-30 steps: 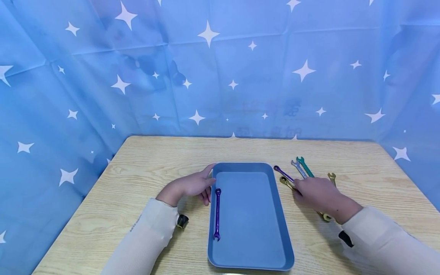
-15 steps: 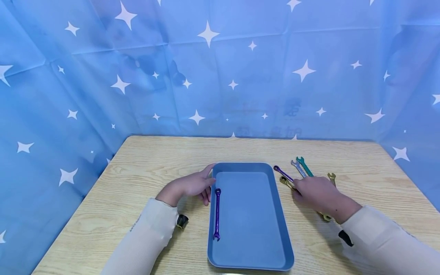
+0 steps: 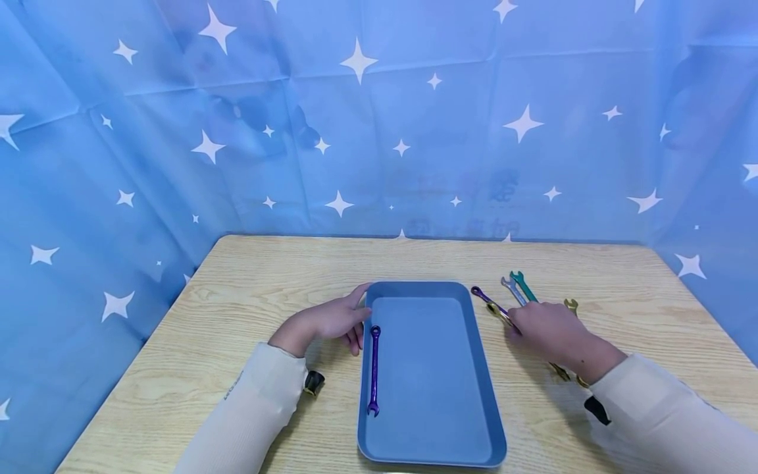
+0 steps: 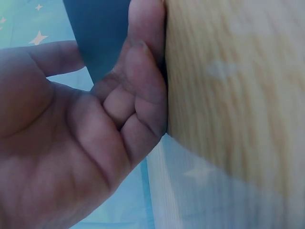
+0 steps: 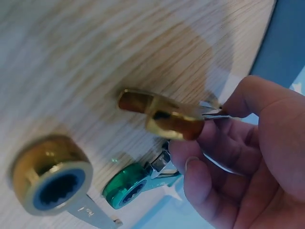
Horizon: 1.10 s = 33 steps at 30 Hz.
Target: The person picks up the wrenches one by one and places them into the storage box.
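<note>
My left hand (image 3: 331, 319) holds the left wall of a blue tray (image 3: 441, 375), thumb over the rim and fingers outside it. Lying along that side inside the tray is a purple combination wrench (image 3: 374, 372). To the tray's right, my right hand (image 3: 553, 332) pinches a gold combination wrench (image 3: 501, 314) between thumb and fingers; the palm hides its middle. The right wrist view shows this wrench's open end (image 5: 171, 119) turned on edge, close over the table. A second purple wrench (image 3: 482, 294) lies right beside the gold one's ring end.
Beyond my right hand lie a silver wrench (image 3: 512, 289), a green wrench (image 3: 524, 287) and another gold wrench (image 3: 571, 305), partly hidden by the hand. The wooden table (image 3: 284, 263) ends at a blue star-patterned cloth (image 3: 379, 131) behind.
The gold wrench in my right hand has rolled onto its edge, and its ring end has shifted slightly. My left hand and the tray have stayed in place.
</note>
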Tool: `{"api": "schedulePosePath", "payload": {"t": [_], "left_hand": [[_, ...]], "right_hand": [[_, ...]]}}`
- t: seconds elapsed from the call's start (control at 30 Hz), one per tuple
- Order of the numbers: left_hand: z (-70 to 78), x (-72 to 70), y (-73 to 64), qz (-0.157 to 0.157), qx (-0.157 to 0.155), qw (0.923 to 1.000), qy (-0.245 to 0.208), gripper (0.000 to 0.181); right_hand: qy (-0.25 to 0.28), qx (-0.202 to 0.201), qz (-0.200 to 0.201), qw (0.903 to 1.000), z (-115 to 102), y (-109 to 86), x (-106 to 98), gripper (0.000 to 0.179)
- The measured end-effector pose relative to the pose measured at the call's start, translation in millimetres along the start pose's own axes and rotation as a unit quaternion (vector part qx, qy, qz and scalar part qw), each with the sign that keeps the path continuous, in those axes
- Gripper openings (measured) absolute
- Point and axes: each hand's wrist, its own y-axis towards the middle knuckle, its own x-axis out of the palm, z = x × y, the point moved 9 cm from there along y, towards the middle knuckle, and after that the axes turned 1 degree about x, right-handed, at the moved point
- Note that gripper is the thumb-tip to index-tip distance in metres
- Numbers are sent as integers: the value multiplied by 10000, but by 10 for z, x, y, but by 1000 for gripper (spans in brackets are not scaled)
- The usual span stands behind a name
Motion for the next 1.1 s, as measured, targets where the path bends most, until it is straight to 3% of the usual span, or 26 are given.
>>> {"api": "schedulePosePath", "payload": {"t": [0.27, 0.47, 0.63, 1.1], "left_hand": [[4, 4, -3, 0, 7, 10000, 0, 68], [0, 4, 0, 3, 19, 10000, 19, 68], [-6, 5, 3, -5, 10, 10000, -20, 68], [-16, 4, 16, 5, 39, 10000, -1, 67]], "right_hand": [[158, -27, -111, 9998, -3, -25, 17, 23], [596, 90, -439, 9972, 21, -43, 43, 19], [1130, 264, -754, 9904, 56, -62, 79, 22], [2348, 31, -850, 9683, 8, -91, 54, 17]]}}
